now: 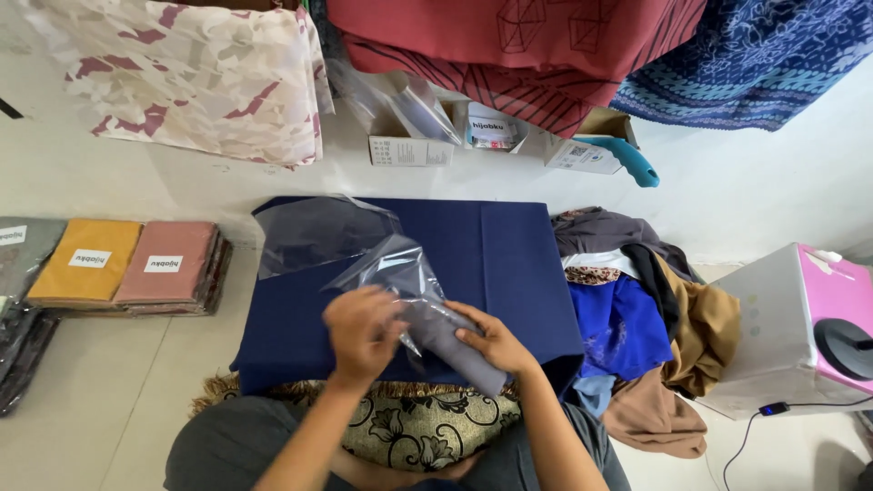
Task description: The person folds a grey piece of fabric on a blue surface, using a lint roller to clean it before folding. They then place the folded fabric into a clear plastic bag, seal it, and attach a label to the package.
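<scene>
Pale floor carries a flat navy-blue cloth pad (pixel 491 264) as work surface. Left hand (pixel 362 332) and right hand (pixel 496 344) both grip a clear plastic sleeve bag (pixel 400 273) containing a folded grey fabric piece (pixel 455 350). Beyond the left hand lies an empty clear plastic bag (pixel 314 232). Farther left sit bagged orange and pink fabric packs (pixel 127 264).
</scene>
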